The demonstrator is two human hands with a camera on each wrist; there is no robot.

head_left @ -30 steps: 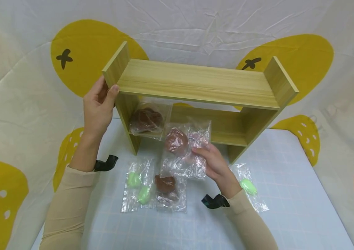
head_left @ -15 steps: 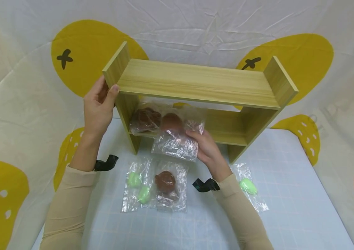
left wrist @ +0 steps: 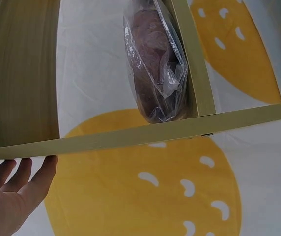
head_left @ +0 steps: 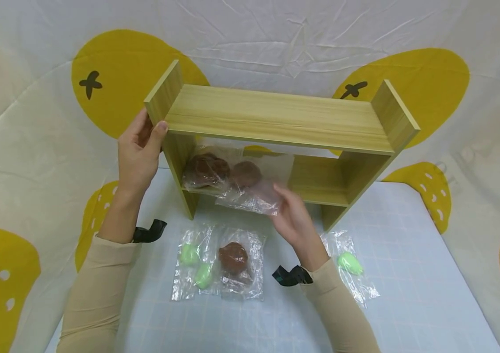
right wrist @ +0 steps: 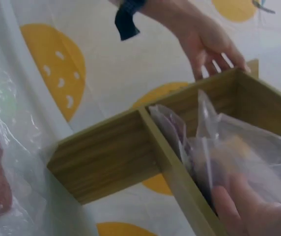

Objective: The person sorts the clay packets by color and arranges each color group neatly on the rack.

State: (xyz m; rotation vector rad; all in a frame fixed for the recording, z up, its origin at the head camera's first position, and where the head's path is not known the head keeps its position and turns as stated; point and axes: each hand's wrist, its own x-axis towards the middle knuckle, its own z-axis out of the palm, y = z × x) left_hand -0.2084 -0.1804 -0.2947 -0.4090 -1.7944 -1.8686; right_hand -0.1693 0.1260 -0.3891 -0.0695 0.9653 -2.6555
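My left hand (head_left: 137, 154) grips the upper left side panel of a two-tier wooden shelf (head_left: 276, 117), thumb on its front edge. In the left wrist view, the fingertips (left wrist: 49, 162) of that hand press against the panel's edge. At the lower tier's front, my right hand (head_left: 291, 215) holds the lower right corner of a clear plastic bag (head_left: 246, 174) with a round brown thing inside. Its thumb lies over the plastic and its fingers show hazily through it. Left of this bag, overlapping it, another bagged brown thing (head_left: 205, 169) sits against the shelf's side.
On the checked tablecloth (head_left: 197, 323) before the shelf lie a bagged brown thing (head_left: 233, 257) and bagged light green lumps (head_left: 203, 275). A further bagged green lump (head_left: 350, 264) is right of my right wrist. Patterned cloth (head_left: 272, 44) hangs behind the shelf.
My right hand has moved the bag up and away, from in front of the shelf to its lower tier, beside the other bagged brown thing. My left hand has stayed on the side panel.
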